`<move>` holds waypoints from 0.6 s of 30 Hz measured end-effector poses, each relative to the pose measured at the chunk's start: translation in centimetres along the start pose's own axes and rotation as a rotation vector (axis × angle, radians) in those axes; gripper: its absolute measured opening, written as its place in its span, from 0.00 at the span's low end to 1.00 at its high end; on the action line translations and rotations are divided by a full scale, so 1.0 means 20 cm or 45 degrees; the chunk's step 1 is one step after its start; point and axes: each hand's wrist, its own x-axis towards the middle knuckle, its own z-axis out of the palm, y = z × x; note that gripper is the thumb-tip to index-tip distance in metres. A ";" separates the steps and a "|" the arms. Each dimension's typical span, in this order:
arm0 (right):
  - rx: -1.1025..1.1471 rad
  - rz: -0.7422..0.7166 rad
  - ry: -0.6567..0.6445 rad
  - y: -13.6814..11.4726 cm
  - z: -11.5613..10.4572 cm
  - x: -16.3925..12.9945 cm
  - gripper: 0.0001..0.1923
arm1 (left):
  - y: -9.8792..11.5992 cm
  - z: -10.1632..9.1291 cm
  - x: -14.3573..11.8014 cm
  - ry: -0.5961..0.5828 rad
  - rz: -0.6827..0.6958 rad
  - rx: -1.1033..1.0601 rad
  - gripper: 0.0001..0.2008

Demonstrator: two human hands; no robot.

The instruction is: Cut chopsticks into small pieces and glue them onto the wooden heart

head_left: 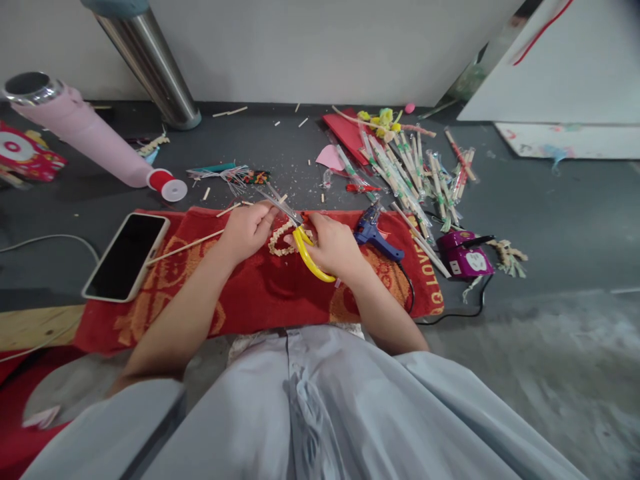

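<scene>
Over the red towel (260,293), right hand (334,245) grips yellow scissors (300,237); left hand (247,230) pinches a wooden stick piece (283,241) at the blades.

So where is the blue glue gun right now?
In the head view, the blue glue gun lies on the red towel, just right of the right hand holding the yellow-handled scissors.

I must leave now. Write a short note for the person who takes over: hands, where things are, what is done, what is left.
Right hand: grips yellow scissors, blades toward the left hand.
Left hand: pinches a thin stick and steadies the small stick ring on the red towel.
Nearby: blue glue gun, wrapped chopsticks, phone.
Done: ring partly built; offcuts scattered.
Left: probably more trimming; uncertain.
</scene>
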 end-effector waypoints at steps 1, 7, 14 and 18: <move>0.013 -0.011 0.003 0.00 0.00 0.00 0.28 | -0.01 0.00 0.00 0.007 0.008 0.005 0.24; 0.046 -0.051 0.002 0.02 0.00 0.00 0.28 | -0.04 0.00 0.01 -0.053 0.026 0.054 0.23; 0.045 -0.061 -0.030 0.03 0.00 0.01 0.28 | -0.04 0.00 0.01 -0.053 0.078 0.068 0.24; 0.059 -0.064 -0.021 0.03 0.00 0.01 0.28 | -0.05 0.00 0.01 -0.071 0.063 0.074 0.23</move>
